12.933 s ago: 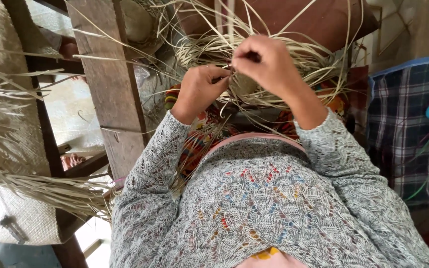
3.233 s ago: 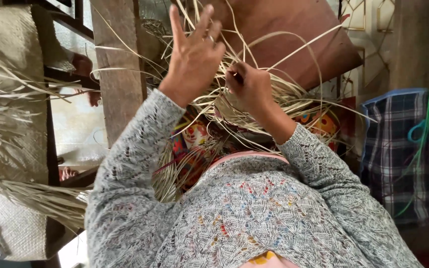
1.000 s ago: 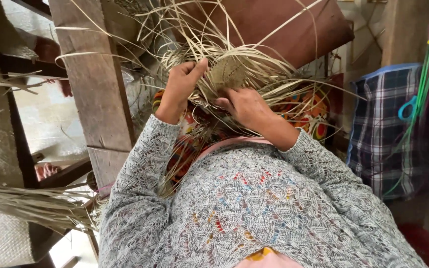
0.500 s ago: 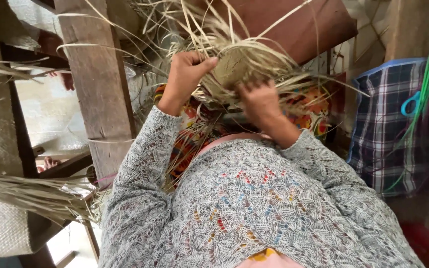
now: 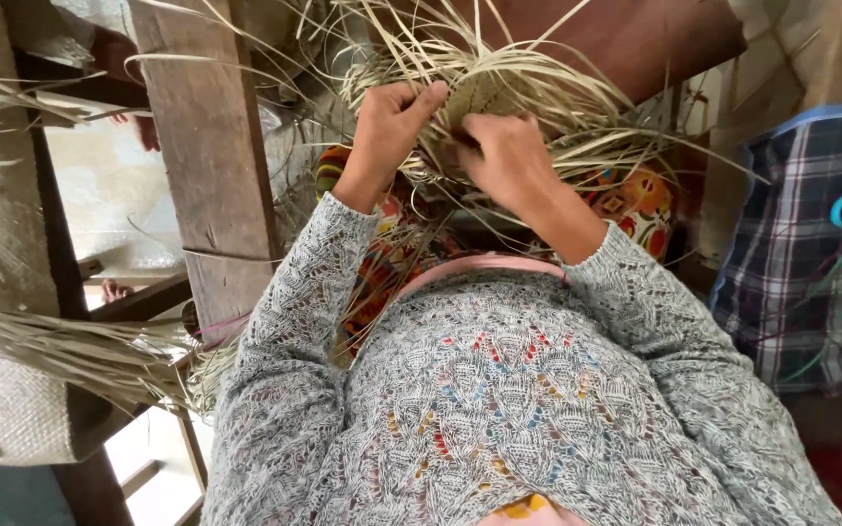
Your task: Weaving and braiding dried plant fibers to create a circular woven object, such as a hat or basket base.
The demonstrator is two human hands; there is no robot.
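Both of my hands work on a small woven piece of pale dried palm strips [image 5: 484, 93] held up in front of me, with many loose strip ends fanning outward. My left hand [image 5: 389, 122] grips the left side of the weave, fingers curled over its edge. My right hand [image 5: 501, 156] is closed on the strips at the lower right of the piece. I wear a grey knitted lace sweater [image 5: 499, 409]. A colourful patterned cloth [image 5: 635, 200] lies across my lap under the weave.
A thick wooden post [image 5: 211, 146] stands at the left, close to my left arm. Bundles of dried strips [image 5: 60, 346] lie at the lower left over a woven mat [image 5: 7, 419]. A blue checked bag [image 5: 811, 253] stands at the right. A brown board [image 5: 626, 39] is behind the weave.
My left hand, earlier raised with fingers spread, has come down and closed on the weave. The woven piece has been turned and now sits higher between both hands.
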